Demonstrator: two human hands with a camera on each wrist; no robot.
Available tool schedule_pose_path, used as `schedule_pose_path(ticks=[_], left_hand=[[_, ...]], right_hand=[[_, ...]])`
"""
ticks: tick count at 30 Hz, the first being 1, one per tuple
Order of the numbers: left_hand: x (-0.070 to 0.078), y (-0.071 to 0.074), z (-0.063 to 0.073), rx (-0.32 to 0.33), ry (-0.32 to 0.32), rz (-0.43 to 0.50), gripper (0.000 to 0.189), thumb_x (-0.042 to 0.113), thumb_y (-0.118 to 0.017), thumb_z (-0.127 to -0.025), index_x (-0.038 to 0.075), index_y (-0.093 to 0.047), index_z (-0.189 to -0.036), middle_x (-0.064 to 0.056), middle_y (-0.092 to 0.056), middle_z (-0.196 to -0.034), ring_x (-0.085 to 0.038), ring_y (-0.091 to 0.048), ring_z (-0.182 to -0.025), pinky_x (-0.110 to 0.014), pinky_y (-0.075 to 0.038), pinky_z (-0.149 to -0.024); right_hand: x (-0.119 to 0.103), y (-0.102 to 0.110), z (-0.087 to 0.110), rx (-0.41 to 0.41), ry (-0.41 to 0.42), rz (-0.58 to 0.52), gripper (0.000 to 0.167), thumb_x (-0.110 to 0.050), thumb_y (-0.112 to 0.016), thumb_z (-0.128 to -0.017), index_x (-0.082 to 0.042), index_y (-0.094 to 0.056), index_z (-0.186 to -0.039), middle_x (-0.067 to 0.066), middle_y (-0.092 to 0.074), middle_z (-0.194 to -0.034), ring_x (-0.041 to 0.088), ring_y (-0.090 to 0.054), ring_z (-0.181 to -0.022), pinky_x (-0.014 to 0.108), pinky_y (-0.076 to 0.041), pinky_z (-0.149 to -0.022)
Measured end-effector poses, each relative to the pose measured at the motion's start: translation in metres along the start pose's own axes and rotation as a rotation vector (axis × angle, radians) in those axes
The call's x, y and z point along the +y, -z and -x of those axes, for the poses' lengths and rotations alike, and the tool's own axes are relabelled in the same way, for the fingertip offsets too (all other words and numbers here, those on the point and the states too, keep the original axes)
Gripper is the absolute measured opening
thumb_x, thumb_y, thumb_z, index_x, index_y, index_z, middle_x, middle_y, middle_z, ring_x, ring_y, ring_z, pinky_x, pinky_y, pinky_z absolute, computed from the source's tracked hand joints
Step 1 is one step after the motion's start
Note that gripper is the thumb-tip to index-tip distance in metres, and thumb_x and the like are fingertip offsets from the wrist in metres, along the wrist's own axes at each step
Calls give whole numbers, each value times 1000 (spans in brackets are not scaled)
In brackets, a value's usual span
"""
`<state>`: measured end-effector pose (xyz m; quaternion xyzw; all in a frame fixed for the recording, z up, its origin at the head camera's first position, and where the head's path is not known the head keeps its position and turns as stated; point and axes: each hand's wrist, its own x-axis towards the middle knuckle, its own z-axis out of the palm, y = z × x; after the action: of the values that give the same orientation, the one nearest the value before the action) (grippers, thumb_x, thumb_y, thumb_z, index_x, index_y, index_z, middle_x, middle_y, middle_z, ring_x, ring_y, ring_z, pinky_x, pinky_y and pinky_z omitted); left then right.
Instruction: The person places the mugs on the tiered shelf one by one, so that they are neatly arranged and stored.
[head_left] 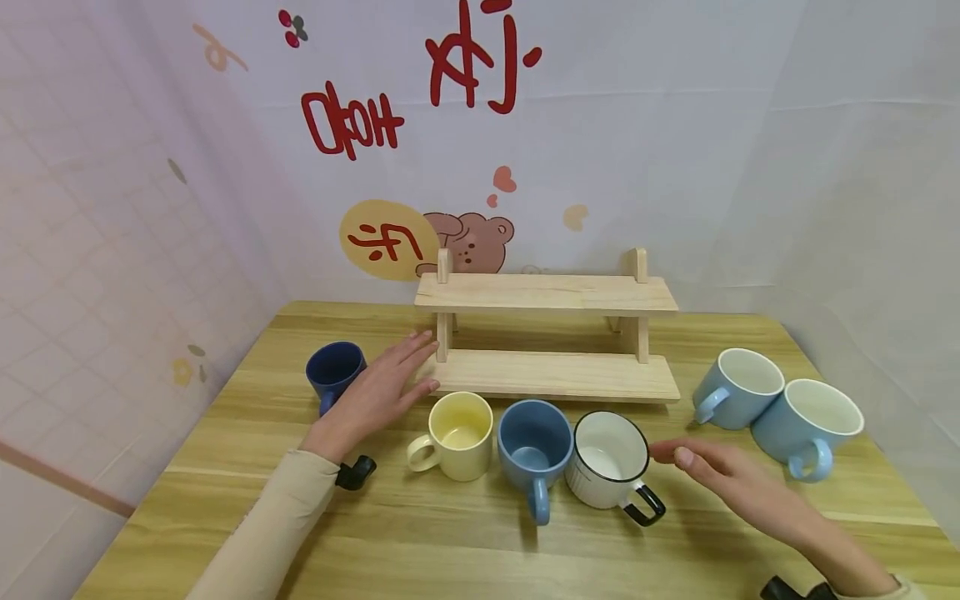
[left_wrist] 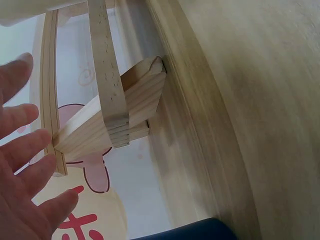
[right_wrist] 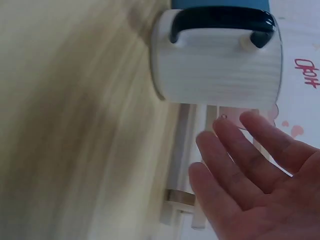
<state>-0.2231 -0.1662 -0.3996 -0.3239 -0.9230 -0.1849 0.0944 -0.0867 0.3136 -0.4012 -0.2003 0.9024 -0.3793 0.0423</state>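
- Bench [head_left: 420, 550]: one, with one wooden rack [head_left: 558, 375] of two tiers standing toward its far side.
- In front of the rack I count three in a row, left to right: one yellow mug [head_left: 468, 454], one blue mug [head_left: 534, 446] and one white mug [head_left: 596, 487] with a dark rim and black handle.
- Off to the left, one navy mug [head_left: 332, 365], its lower part partly hidden by my left hand [head_left: 373, 396].
- Off to the right, two light blue mugs [head_left: 731, 407] side by side, making six mugs, all upright.
- My left hand's fingers are straight and spread by the rack's left end; I cannot tell whether they touch it.
- My right hand [head_left: 738, 483] has its fingers loosely extended, just beside the white mug.
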Motion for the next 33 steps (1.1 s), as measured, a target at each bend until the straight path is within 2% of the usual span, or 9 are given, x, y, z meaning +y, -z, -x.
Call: schedule_pose_path(ticks=[6,14,19,22,26,33], left_hand=[[-2,-4,0,-40,-8,-15,57,30,-64,-104,4,-49,-153,-18,-41,-161,-39,-34,-151,-59,-31,-120],[-7,-9,1,-159,28,-33,59,40,-56,-108,9,-46,-157,-14,-37,-165,-34,-28,-154,-61,-28,-120],[-11,-11,1,-216,-19,-73,59,40,-55,-108,9,-46,-157,-12,-32,-167,-33,-26,-155,-64,-26,-120],[-13,-13,2,-237,-47,-86,58,40,-53,-109,10,-45,-158,-12,-30,-168,-32,-25,-155,-65,-26,-120],[-14,-12,4,-233,-68,-81,56,35,-55,-108,10,-45,-158,-14,-30,-167,-33,-26,-155,-66,-27,-118],[-16,-12,6,-178,-92,-64,50,19,-63,-105,13,-52,-154,-16,-38,-163,-34,-35,-151,-64,-33,-117]], right_hand=[[7,-9,-1,-82,38,-97,34,-8,-42,-112,-17,-74,-118,-4,-75,-113,5,-67,-108,24,-56,-89],[12,-13,-4,-187,89,-219,34,-3,-42,-110,-11,-75,-117,-3,-75,-113,2,-65,-108,19,-54,-87],[10,-17,-9,-265,100,-331,35,-1,-42,-110,-9,-75,-118,6,-77,-110,10,-69,-104,22,-53,-89],[10,-19,-11,-299,94,-362,35,-1,-43,-110,-11,-77,-116,5,-78,-107,13,-70,-102,23,-54,-87],[9,-21,-14,-330,85,-379,35,-3,-46,-110,-13,-79,-110,4,-78,-106,14,-71,-101,24,-55,-86],[9,-24,-15,-371,107,-452,34,0,-46,-109,-10,-79,-109,10,-78,-103,16,-72,-99,28,-58,-87]])
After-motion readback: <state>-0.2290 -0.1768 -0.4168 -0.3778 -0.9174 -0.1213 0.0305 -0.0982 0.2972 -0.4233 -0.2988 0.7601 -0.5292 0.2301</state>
